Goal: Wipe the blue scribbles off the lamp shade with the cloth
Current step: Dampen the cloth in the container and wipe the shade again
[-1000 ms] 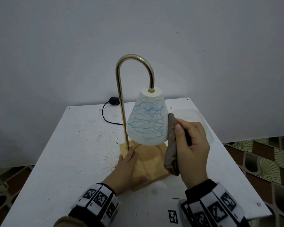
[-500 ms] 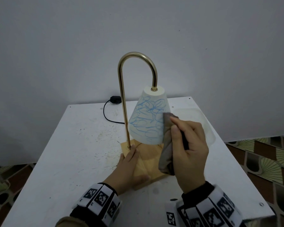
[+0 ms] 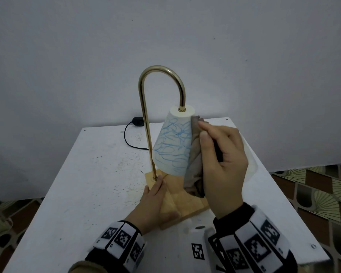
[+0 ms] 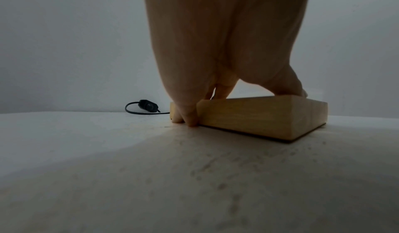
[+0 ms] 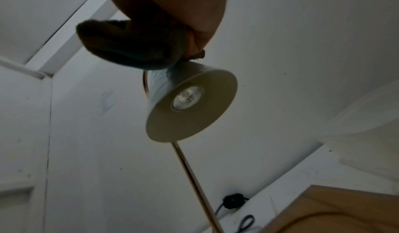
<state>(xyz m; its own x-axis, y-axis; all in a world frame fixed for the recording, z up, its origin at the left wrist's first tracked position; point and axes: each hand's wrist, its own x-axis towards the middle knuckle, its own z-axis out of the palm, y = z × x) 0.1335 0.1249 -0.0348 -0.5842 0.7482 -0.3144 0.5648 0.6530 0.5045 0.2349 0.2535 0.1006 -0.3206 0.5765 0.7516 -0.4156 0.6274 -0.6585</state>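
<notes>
A white cone lamp shade (image 3: 172, 144) covered in blue scribbles hangs from a curved brass arm (image 3: 146, 123) over a wooden base (image 3: 187, 201). My right hand (image 3: 220, 160) grips a grey-brown cloth (image 3: 194, 158) and presses it against the shade's right side, up near its top. From below, the right wrist view has the cloth (image 5: 134, 47) on the shade (image 5: 185, 100), whose bulb is visible. My left hand (image 3: 156, 203) lies on the base's left edge; its fingers (image 4: 187, 115) reach down the side of the base (image 4: 259, 119) to the table.
The lamp stands on a scuffed white table (image 3: 87, 184) against a plain wall. A black cord with a switch (image 3: 135, 123) runs behind the lamp. A clear plastic lid (image 3: 251, 166) lies at the right behind my hand. Patterned floor shows past the table's edges.
My right hand has slid the cloth up the shade's right side from its lower half to near the top. The left hand has stayed on the base.
</notes>
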